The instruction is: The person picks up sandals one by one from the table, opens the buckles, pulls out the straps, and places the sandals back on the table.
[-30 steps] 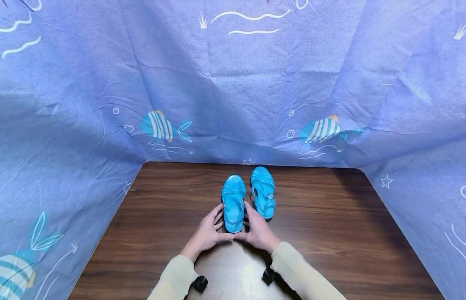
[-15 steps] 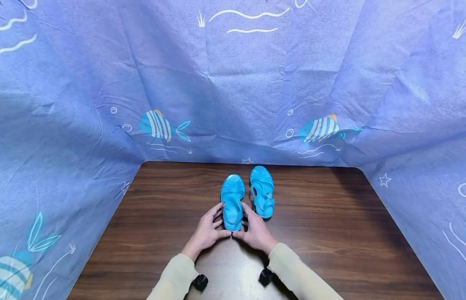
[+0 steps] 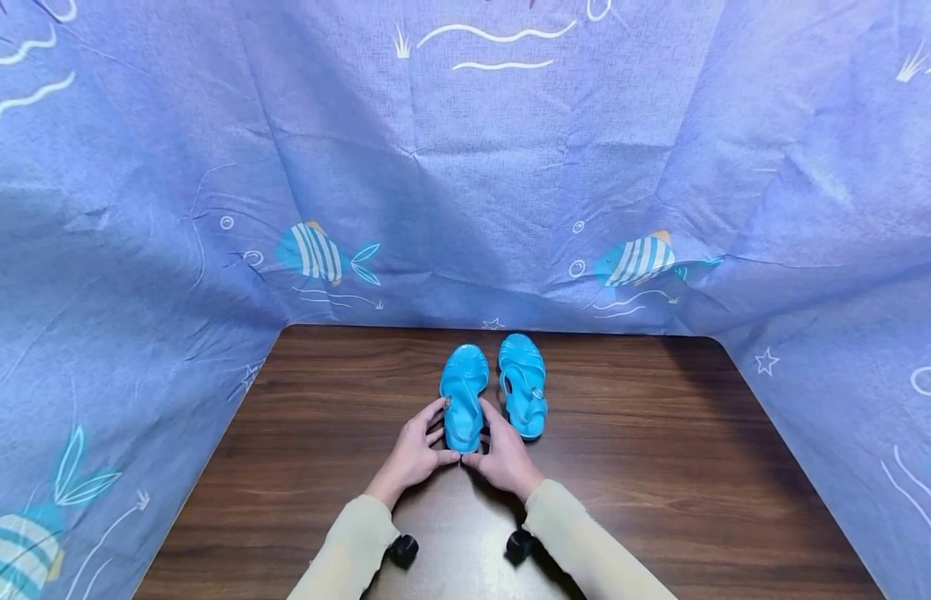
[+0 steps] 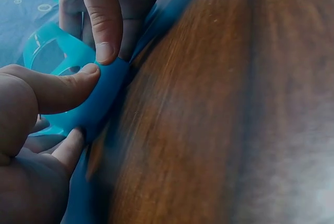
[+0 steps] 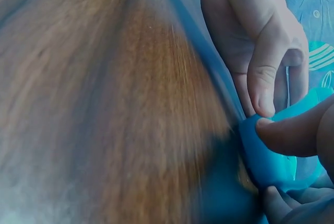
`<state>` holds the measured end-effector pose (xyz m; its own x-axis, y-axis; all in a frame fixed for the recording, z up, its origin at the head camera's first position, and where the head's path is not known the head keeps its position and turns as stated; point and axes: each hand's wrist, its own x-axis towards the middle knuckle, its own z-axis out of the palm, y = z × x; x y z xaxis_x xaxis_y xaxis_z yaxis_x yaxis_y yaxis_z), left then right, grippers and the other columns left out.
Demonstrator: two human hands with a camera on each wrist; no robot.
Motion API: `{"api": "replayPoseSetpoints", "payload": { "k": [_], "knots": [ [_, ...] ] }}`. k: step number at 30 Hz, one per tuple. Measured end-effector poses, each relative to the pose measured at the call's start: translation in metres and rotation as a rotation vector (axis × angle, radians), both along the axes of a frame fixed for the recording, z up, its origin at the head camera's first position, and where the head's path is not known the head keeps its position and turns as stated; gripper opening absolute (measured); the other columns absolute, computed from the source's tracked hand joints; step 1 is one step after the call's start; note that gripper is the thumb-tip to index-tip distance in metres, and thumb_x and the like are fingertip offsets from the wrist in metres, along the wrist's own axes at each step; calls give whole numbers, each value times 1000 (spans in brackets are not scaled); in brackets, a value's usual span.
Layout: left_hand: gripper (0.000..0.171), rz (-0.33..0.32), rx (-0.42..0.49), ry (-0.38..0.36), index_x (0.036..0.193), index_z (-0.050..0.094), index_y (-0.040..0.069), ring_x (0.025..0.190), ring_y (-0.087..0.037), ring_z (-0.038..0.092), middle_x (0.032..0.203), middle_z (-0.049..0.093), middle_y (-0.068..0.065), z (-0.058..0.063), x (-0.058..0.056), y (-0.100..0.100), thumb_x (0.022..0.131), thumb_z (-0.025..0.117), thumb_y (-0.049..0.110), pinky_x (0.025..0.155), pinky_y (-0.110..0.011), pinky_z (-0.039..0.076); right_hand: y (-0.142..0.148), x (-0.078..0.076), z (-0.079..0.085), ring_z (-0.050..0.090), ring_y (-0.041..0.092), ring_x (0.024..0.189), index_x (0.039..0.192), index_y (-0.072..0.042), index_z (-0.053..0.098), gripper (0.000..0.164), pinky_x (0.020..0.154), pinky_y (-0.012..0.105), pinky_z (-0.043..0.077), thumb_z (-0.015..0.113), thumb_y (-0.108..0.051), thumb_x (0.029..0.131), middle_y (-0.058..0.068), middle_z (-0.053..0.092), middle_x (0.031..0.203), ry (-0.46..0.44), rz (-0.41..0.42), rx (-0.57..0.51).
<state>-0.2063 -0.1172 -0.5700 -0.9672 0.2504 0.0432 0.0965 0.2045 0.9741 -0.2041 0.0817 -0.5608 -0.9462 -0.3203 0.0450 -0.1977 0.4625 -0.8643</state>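
A bright blue jelly sandal [image 3: 463, 417] lies toe-away near the middle of the table, gripped at its heel end from both sides. My left hand [image 3: 416, 450] curves round its left side and my right hand [image 3: 505, 454] round its right, with the thumbs nearly meeting behind the heel. The left wrist view shows both thumb tips pressing the back of the heel [image 4: 107, 96], with other fingers of the left hand low along the side. From the right wrist, the heel [image 5: 266, 153] appears close over the wood. A matching sandal [image 3: 525, 383] with a buckle lies to the right.
The brown wood-grain table [image 3: 660, 483] has a far edge just beyond the sandals' toes. A blue fish-patterned cloth [image 3: 465, 183] hangs behind it and along both sides. Black wrist cameras [image 3: 403, 550] sit under the pale sleeves [image 3: 352, 542].
The held sandal has slid slightly away from me with both hands, bringing its toe more level with the other sandal. That other sandal stays where it was.
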Motion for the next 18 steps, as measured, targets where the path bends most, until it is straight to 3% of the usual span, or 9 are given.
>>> {"api": "replayPoseSetpoints", "payload": {
  "k": [18],
  "knots": [
    [95, -1, -20, -30, 164, 27, 0, 151, -42, 38, 167, 32, -24, -2, -20, 4, 86, 79, -12, 114, -50, 44, -16, -8, -2, 37, 42, 151, 162, 6, 27, 90, 119, 55, 39, 81, -2, 90, 26, 36, 164, 55, -154, 71]
  ]
}}
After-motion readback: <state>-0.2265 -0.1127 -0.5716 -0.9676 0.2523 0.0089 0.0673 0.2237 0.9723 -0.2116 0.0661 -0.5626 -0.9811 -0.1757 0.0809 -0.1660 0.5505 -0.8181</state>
